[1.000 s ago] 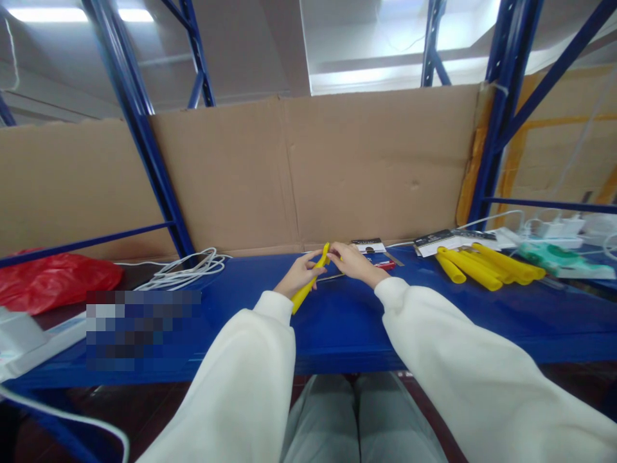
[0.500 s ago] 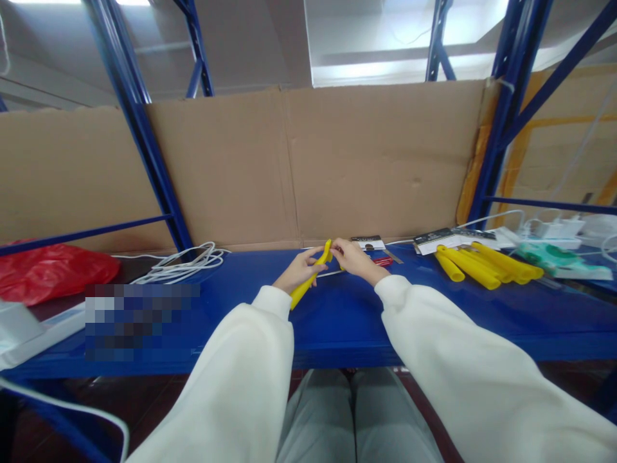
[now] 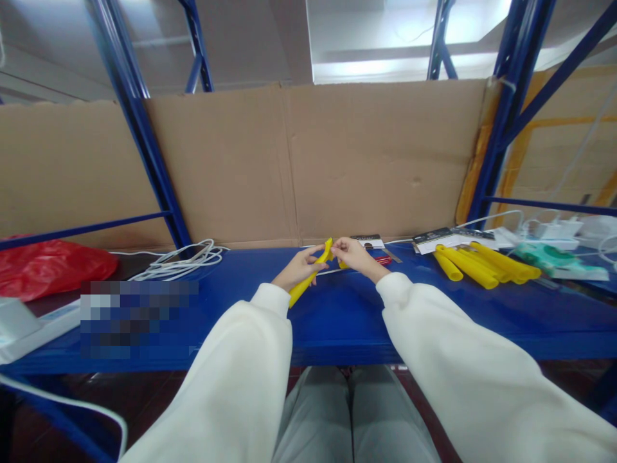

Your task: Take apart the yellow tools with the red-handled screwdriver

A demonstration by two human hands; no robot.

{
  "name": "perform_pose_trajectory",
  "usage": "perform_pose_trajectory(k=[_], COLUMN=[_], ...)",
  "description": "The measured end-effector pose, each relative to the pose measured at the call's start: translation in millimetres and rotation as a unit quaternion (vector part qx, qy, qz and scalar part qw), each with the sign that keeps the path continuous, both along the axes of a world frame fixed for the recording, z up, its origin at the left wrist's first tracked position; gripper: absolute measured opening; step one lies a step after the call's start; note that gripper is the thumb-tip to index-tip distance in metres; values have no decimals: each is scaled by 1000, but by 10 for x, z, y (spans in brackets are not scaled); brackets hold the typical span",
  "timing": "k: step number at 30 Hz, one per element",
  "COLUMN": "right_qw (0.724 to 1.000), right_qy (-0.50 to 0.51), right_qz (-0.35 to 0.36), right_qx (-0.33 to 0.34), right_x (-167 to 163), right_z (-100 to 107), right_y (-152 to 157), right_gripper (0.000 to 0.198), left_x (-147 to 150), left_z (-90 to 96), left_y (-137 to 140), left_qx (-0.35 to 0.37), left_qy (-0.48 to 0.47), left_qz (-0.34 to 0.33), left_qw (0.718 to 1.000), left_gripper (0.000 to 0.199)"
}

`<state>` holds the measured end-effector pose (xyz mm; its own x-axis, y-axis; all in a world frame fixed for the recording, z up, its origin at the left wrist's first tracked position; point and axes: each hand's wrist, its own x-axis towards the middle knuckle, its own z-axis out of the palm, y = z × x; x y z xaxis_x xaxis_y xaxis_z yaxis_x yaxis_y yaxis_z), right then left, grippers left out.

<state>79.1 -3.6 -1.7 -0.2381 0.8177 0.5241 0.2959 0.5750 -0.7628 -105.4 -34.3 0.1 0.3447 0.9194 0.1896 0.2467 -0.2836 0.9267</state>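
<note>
My left hand is wrapped round a yellow tube, which slants up and away from me over the blue shelf. Its far end looks narrow and bent. At that end the fingertips of my right hand are pinched together against the tube. Below the right fingers shows a small yellow piece; whether it belongs to the tube I cannot tell. Just beyond my right hand lie a red-handled tool, a flat metal strip and a black-and-white card, partly covered by the hand.
Several yellow tubes lie to the right, before printed cards. Farther right are green-and-white packaging and white chargers. Coiled white cable, a red bag and a power strip occupy the left. Cardboard walls the back.
The small yellow piece below my right fingers shows more than before. Both hands stay at the tube with hardly any shift; the whole view has moved slightly.
</note>
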Motion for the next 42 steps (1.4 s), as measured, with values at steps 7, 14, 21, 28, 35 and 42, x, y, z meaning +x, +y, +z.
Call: perform_pose_trajectory(k=[7, 14, 21, 28, 35, 42], right_qw=[994, 994, 998, 998, 998, 966], right_qy=[60, 55, 1, -44, -54, -163], right_qz=[12, 10, 9, 17, 22, -200], right_qx=[-85, -95, -68, -34, -6, 19], right_x=[-8, -11, 39, 114, 167, 562], right_z=[35, 58, 54, 70, 51, 109], right_y=[-55, -108, -69, -43, -37, 74], right_gripper=[16, 18, 20, 16, 12, 11], left_x=[-1, 16, 27, 48, 68, 48], left_z=[-21, -12, -22, -45, 7, 90], left_y=[3, -20, 0, -9, -34, -62], left_qx=[16, 15, 16, 29, 8, -8], left_qy=[4, 12, 18, 25, 24, -5], left_qz=[-13, -9, -9, -5, 54, 137], left_qw=[1000, 1000, 1000, 999, 998, 990], left_gripper=[73, 71, 72, 68, 71, 74])
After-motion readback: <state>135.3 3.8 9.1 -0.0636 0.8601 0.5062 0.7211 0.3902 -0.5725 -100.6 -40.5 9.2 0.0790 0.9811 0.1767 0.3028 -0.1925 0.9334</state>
